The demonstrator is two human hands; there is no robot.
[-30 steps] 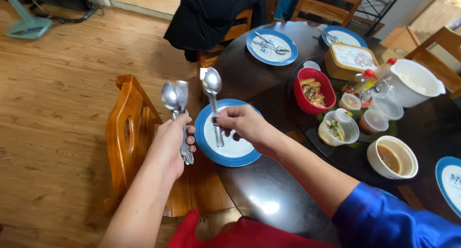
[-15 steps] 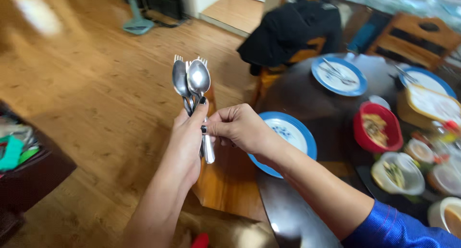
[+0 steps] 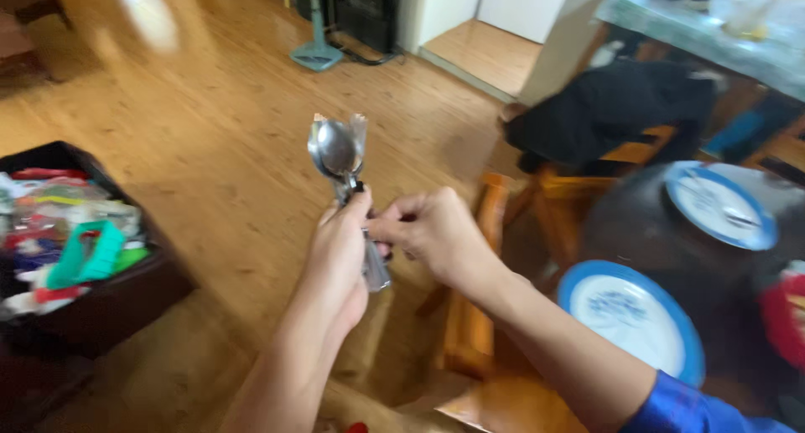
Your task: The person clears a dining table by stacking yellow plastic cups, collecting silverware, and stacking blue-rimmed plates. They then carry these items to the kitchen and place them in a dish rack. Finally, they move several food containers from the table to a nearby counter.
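Steel cutlery bundle (image 3: 340, 152) now over floor

The spoons and forks (image 3: 338, 152) are polished metal, mirror-bright. The floor (image 3: 210, 148) is glossy varnished wood plank that throws back light. The chair (image 3: 470, 316) is lacquered orange wood. The plate (image 3: 579, 286) is glazed ceramic, white with a blue rim. The bench (image 3: 671, 240) is dark and shiny.

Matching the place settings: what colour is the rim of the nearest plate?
Blue rim around a white centre with a faint blue motif on the plate, seen in the head view.
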